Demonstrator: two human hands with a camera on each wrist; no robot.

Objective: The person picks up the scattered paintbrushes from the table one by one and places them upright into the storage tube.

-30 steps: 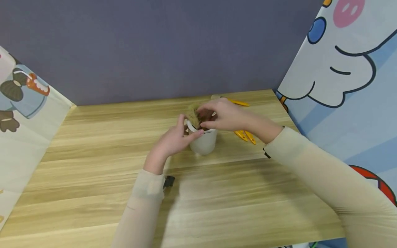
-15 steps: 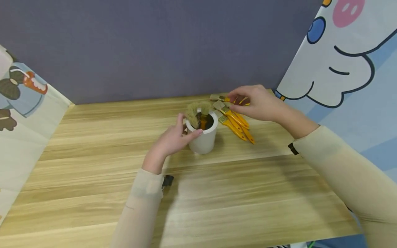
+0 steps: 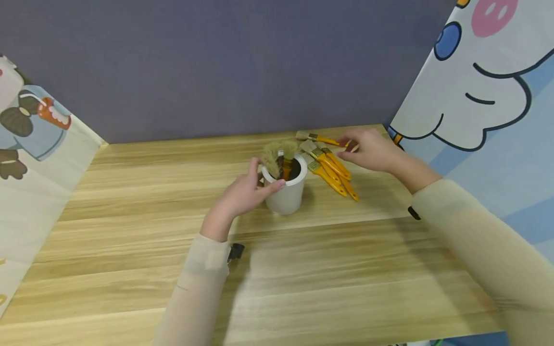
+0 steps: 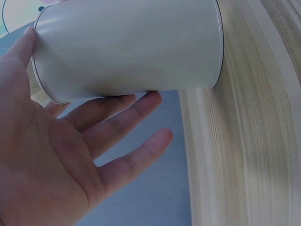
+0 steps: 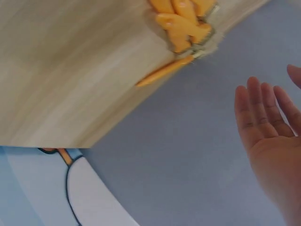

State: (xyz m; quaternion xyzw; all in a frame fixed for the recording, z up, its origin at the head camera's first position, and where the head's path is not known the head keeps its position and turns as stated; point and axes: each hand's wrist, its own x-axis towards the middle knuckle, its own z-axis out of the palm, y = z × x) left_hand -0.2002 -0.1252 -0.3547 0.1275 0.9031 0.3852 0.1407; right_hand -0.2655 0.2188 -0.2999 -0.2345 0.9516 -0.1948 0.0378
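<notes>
Against the left fingers [image 4: 123, 121] stands a white cup [image 3: 283, 198].

Orange brushes [image 5: 181, 21] in a bunch

They are lying on the wooden table [image 5: 70, 70] — one is sticking out near the edge. The right hand [image 5: 273, 136] is showing its palm, fingers almost straight, apart from them. A gray wall [image 5: 160, 155] is standing behind.

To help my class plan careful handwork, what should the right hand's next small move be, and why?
Probably pinch the rear yellow-handled, pale-bristled flat paintbrush by its handle: the right hand is beside that end with nothing gripped, while the left hand holds the white round open-topped pot.
</notes>
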